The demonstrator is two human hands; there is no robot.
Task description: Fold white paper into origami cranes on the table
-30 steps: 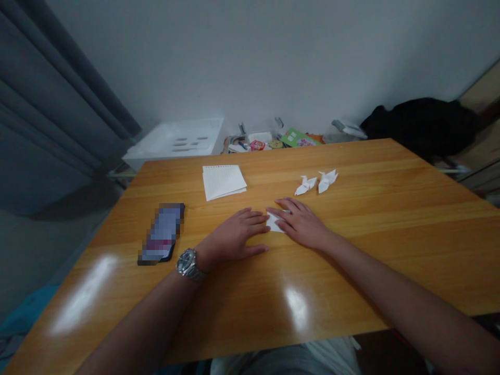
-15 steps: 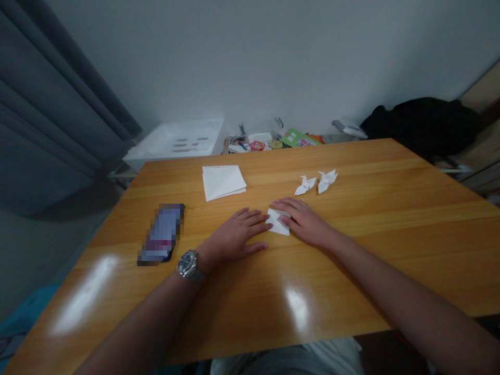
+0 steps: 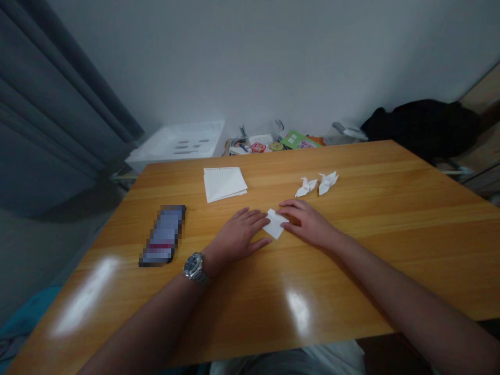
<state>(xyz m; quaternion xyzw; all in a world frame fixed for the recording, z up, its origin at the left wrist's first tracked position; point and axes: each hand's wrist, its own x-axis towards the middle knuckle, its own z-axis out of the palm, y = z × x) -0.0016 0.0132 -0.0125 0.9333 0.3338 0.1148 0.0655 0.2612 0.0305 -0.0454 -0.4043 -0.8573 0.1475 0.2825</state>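
A small folded white paper lies on the wooden table between my hands, one corner pointing toward me. My left hand, with a metal watch on its wrist, lies flat with fingers spread, its fingertips at the paper's left corner. My right hand touches the right side of the paper with its fingertips, thumb and fingers apart. Beyond it stand two folded paper birds, one on the left and another on the right.
Lined sheets lie at the back left of the table, and a phone at the left. Behind the table edge are a white tray, a green booklet and a black cloth.
The small paper has turned so that a corner now points toward me. My right fingers have drawn back from on top of it to its right edge.
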